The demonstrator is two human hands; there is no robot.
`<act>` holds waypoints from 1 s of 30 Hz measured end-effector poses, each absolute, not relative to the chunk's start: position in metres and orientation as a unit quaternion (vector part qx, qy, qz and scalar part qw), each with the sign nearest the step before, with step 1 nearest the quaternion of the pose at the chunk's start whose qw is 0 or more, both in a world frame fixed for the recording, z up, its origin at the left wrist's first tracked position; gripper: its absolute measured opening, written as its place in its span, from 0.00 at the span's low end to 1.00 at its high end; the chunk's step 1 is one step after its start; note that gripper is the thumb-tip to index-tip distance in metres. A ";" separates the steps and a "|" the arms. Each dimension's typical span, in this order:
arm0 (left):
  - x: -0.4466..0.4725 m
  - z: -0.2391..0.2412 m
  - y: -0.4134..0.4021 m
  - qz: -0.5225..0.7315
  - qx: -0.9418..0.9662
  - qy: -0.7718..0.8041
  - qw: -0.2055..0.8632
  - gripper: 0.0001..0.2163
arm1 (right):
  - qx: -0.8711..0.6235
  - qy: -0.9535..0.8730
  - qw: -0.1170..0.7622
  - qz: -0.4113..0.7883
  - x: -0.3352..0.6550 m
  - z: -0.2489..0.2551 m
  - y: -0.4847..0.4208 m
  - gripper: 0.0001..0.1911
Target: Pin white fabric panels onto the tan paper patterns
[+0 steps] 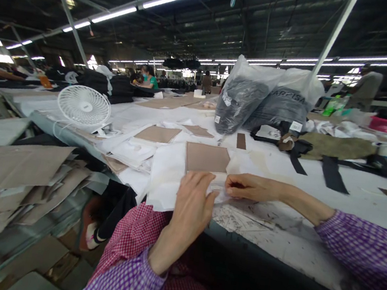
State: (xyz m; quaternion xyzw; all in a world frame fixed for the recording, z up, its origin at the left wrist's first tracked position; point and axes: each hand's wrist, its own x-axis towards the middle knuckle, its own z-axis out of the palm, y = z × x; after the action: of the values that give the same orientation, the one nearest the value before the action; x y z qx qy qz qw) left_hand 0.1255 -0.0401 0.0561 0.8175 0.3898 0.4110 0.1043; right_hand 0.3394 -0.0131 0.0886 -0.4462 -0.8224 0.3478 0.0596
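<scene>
In front of me at the table edge lies a brown fabric panel (207, 158) with a stitched-looking border, set on a white sheet (164, 179). My left hand (195, 196) rests on the sheet just below the panel, fingers stretched out and thumb apart. To its right, my right hand (250, 187) is closed, its fingertips pinched at the sheet's right edge. What exactly lies between those fingertips is partly hidden. Another brown panel (158, 134) lies on white sheets to the left, with a smaller brown piece (198, 131) behind it.
A white fan (85, 105) stands at the table's left edge. Plastic bags of dark goods (244, 99) stand behind the panel. Black strips (334, 175) and olive cloth (338, 148) lie to the right. Brown pieces (4, 170) are stacked low at left. Other people are further back.
</scene>
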 end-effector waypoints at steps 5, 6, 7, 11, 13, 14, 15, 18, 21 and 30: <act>0.104 0.049 -0.051 0.411 0.825 0.386 0.035 0.05 | -0.426 -0.817 0.046 0.385 0.343 0.091 -0.012 0.18; 0.105 0.046 -0.051 0.407 0.825 0.389 0.035 0.04 | -0.426 -0.814 0.047 0.392 0.343 0.092 -0.012 0.18; 0.108 0.043 -0.051 0.405 0.825 0.393 0.036 0.04 | -0.427 -0.811 0.049 0.397 0.342 0.092 -0.012 0.18; 0.118 0.038 -0.046 0.400 0.820 0.406 0.052 0.02 | -0.439 -0.810 0.055 0.385 0.339 0.090 -0.011 0.18; 0.120 0.038 -0.044 0.396 0.815 0.419 0.060 0.02 | -0.448 -0.809 0.055 0.377 0.338 0.089 -0.011 0.17; 0.121 0.039 -0.043 0.392 0.813 0.426 0.065 0.01 | -0.450 -0.808 0.055 0.376 0.338 0.089 -0.011 0.17; 0.121 0.040 -0.042 0.386 0.811 0.433 0.073 0.01 | -0.451 -0.807 0.054 0.376 0.338 0.089 -0.011 0.17; 0.122 0.043 -0.040 0.357 0.809 0.455 0.106 0.03 | -0.454 -0.808 0.050 0.372 0.337 0.090 -0.012 0.16; 0.123 0.046 -0.039 0.327 0.802 0.481 0.136 0.04 | -0.462 -0.809 0.047 0.361 0.336 0.090 -0.012 0.14; 0.124 0.052 -0.034 0.293 0.808 0.486 0.159 0.06 | -0.529 -0.814 0.010 0.240 0.312 0.089 -0.007 0.18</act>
State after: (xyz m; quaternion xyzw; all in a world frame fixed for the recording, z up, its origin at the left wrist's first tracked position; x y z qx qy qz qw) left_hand 0.1241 -0.0340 0.0521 0.8079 0.4859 0.2931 0.1589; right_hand 0.3125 -0.0067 0.0890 -0.5292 -0.8138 0.2401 0.0104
